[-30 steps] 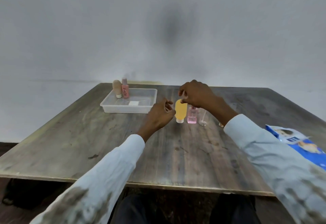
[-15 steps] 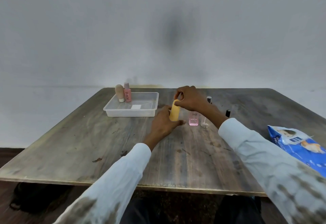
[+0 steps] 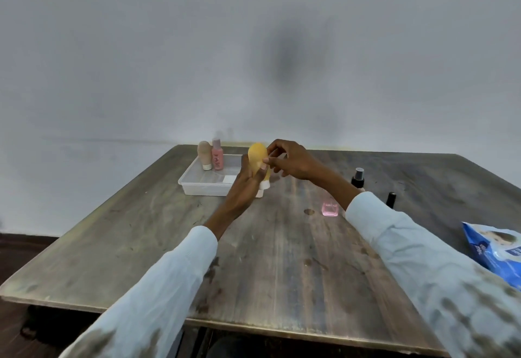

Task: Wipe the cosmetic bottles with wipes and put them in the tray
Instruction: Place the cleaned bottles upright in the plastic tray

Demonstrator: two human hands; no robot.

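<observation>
Yellow bottle (image 3: 258, 160), cap end down and its rounded end up, is lifted clear of the wooden table (image 3: 282, 259), just in front of the near right corner of the clear plastic tray (image 3: 197, 185). The person's left hand (image 3: 245, 185) grips it from below and behind, fingers wrapped round the body, the white cap showing beneath the hand. The right hand (image 3: 290, 161) is at the bottle's upper side, its thumb and forefinger curled in a pinch against the yellow surface; whether a wipe sits between those fingers I cannot tell. Inside the tray, at its far left corner, a beige bottle (image 3: 205, 157) and a pink bottle (image 3: 217, 156) stand upright side by side, and a small white label shows on the tray's near wall. To the right, behind the right forearm, a small pink glass bottle (image 3: 329, 208) rests on the table, with a dark-capped spray bottle (image 3: 358, 178) and another black cap (image 3: 391, 199) farther right. A blue pack of wipes (image 3: 496, 250) lies at the table's right edge. Both arms wear pale, long sleeves.
</observation>
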